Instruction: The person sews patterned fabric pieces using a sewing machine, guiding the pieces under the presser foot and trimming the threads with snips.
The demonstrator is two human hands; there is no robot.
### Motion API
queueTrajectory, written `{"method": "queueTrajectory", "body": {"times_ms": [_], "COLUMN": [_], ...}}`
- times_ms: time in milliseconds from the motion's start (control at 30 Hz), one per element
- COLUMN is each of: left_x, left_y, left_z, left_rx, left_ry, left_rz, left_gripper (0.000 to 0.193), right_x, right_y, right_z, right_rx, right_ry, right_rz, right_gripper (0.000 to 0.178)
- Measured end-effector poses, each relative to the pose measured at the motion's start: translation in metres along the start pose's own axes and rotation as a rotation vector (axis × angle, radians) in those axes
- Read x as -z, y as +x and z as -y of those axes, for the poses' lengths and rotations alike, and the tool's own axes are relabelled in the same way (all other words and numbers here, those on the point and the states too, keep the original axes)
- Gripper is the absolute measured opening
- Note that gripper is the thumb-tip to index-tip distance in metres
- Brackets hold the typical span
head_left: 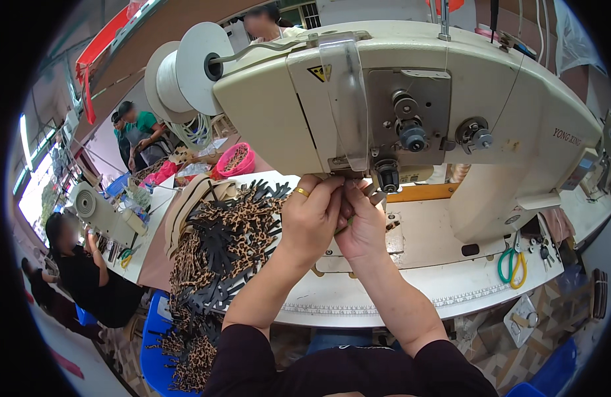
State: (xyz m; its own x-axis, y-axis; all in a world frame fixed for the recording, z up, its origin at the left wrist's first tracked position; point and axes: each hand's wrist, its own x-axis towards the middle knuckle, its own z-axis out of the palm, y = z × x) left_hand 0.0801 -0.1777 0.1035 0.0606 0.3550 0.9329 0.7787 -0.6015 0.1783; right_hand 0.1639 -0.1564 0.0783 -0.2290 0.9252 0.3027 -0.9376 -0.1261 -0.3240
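Both of my hands are raised together under the head of a cream sewing machine [411, 112], around its needle area. My left hand [310, 215], with a gold ring on one finger, has its fingers bent and pressed together. Close beside it, my right hand [362, 221] is closed in a pinch, its fingertips meeting those of the left. What lies between the fingertips is hidden; a bit of green shows near the right palm. To the left of my left arm lies a large heap of leopard-print and black strips [219, 251], spilling over the table edge.
A white thread spool [203, 69] sits at the machine's left end. Scissors with green and yellow handles [512, 264] lie at the table's right, near keys [544, 253]. A pink basket [237, 161] stands behind the heap, a blue bin [153, 351] below it. Several people work farther off.
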Motion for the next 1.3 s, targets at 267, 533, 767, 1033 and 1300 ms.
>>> {"method": "queueTrajectory", "body": {"times_ms": [267, 533, 767, 1033, 1300], "left_x": [-0.002, -0.015, -0.019, -0.018, -0.017], "left_y": [0.004, 0.006, 0.007, 0.011, 0.009], "left_z": [-0.008, -0.016, -0.022, -0.024, -0.022], "left_rx": [-0.009, -0.06, -0.074, -0.153, -0.193], "left_ry": [-0.105, -0.089, -0.004, 0.065, 0.116], "left_rz": [-0.036, -0.092, -0.073, -0.09, -0.052], "left_gripper": [0.016, 0.013, 0.015, 0.018, 0.018], "right_x": [0.01, 0.014, 0.013, 0.016, 0.013], "right_y": [-0.014, -0.014, -0.01, -0.012, -0.01], "right_z": [0.008, 0.029, 0.039, 0.04, 0.039], "right_rx": [0.024, -0.082, -0.113, -0.114, -0.112], "right_ry": [-0.085, -0.06, 0.023, 0.047, 0.073], "right_rz": [-0.027, -0.054, -0.048, 0.012, 0.013], "right_gripper": [0.01, 0.012, 0.008, 0.015, 0.006]}}
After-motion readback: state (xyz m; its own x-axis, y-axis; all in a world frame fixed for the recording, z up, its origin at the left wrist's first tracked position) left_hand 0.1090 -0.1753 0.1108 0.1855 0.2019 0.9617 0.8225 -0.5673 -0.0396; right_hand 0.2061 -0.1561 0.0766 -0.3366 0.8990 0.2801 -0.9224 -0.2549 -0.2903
